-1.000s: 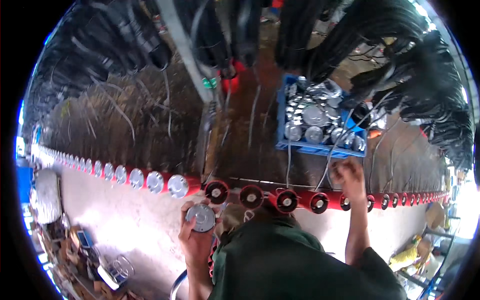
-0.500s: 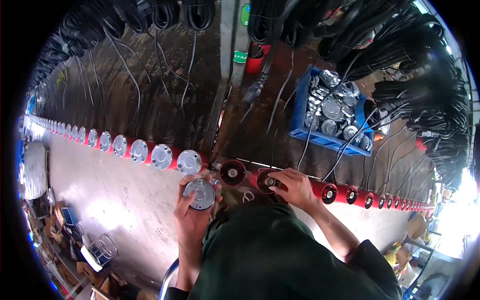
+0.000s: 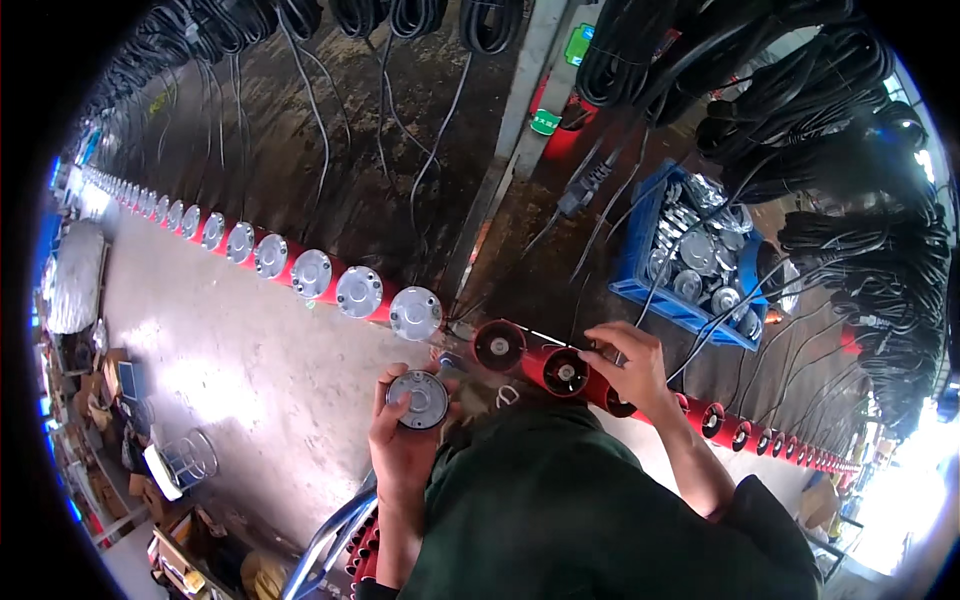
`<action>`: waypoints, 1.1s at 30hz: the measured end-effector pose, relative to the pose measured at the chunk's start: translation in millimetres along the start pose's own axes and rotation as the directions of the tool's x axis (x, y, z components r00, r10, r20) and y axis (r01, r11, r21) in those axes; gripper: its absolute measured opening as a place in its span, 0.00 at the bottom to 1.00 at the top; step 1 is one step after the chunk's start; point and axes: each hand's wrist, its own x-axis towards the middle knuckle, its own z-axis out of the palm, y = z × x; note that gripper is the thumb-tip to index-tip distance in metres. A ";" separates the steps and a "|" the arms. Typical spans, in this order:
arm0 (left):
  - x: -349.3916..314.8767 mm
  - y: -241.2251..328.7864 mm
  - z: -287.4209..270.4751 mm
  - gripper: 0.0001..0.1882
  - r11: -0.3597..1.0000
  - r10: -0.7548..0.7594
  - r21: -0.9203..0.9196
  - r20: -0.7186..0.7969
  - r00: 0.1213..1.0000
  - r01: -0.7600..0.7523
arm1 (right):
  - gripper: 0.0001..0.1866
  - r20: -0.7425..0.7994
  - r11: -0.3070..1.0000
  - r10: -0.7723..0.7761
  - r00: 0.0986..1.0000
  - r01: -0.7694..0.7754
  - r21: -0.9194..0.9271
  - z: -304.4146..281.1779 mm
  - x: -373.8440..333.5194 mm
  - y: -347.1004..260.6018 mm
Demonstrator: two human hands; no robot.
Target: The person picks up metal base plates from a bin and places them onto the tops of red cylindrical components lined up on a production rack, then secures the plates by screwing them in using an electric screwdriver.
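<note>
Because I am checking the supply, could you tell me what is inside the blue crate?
The blue crate holds a heap of shiny metal caps. Only the upper ones show; the crate's bottom and anything beneath them are covered.

No readable text. Small green sign (image 3: 545,122) on grey post (image 3: 530,80): pale characters, too tiny.

Moved right hand (image 3: 628,365) from well right of second open-ended red cylinder (image 3: 566,372) at 1.0 s ago, onto its core at 0.5 s ago, now off to its right edge; uncovered that core.
</note>
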 end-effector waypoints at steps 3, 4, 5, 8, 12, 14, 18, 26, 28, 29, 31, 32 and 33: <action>-3.9 -3.7 -2.9 0.23 1.000 0.016 0.000 -0.025 1.000 -0.016 | 0.15 -0.006 0.998 -0.024 1.000 0.024 0.062 9.4 16.4 -9.9; -4.8 -5.3 -2.2 0.23 1.000 0.025 0.001 -0.032 0.999 -0.025 | 0.15 -0.001 0.997 -0.030 1.000 0.030 0.069 15.1 22.0 -11.2; -5.5 -7.9 -0.9 0.23 0.999 0.044 0.005 -0.039 0.998 -0.044 | 0.15 -0.004 0.983 -0.185 0.983 0.185 -0.022 21.4 28.7 -11.6; -5.1 -12.9 -5.0 0.22 0.997 0.073 -0.006 -0.059 0.996 -0.073 | 0.19 0.044 0.919 -0.380 0.924 0.382 -0.097 43.9 44.5 -22.9; -9.5 -17.5 -4.5 0.22 0.997 0.060 -0.049 -0.091 0.994 -0.065 | 0.24 0.121 0.882 -0.449 0.885 0.461 -0.098 70.7 60.4 -31.4; -13.2 -19.0 -5.6 0.23 0.997 0.048 -0.056 -0.114 0.992 -0.055 | 0.23 0.162 0.874 -0.445 0.880 0.467 -0.134 80.0 63.5 -26.9; -15.5 -26.9 -13.5 0.22 0.995 0.048 -0.076 -0.166 0.985 -0.061 | 0.21 0.181 0.865 -0.459 0.870 0.484 -0.130 84.1 64.9 -21.3; -7.4 -24.4 -8.2 0.22 0.997 0.008 -0.069 -0.097 0.995 -0.015 | 0.21 0.159 0.867 -0.461 0.873 0.481 -0.126 84.6 64.9 -16.4; -3.7 -22.1 -3.5 0.22 0.998 0.005 -0.055 -0.099 0.995 -0.011 | 0.21 0.164 0.863 -0.470 0.867 0.491 -0.119 83.6 65.4 -14.1; -2.5 -20.8 -2.2 0.21 0.999 0.004 -0.046 -0.100 0.995 -0.009 | 0.21 0.159 0.866 -0.467 0.870 0.486 -0.118 83.5 65.7 -14.1; -0.3 -20.0 -3.9 0.21 0.999 0.002 -0.050 -0.082 0.997 -0.006 | 0.20 0.165 0.850 -0.498 0.851 0.517 -0.102 82.3 66.9 -14.5; 0.9 -20.0 -4.7 0.21 0.998 0.004 -0.061 -0.064 0.998 -0.008 | 0.20 0.161 0.852 -0.495 0.854 0.514 -0.103 82.2 67.1 -13.8; 1.5 -19.5 -5.0 0.21 0.998 0.002 -0.057 -0.062 0.998 -0.005 | 0.20 0.158 0.846 -0.509 0.846 0.526 -0.090 82.5 67.1 -12.9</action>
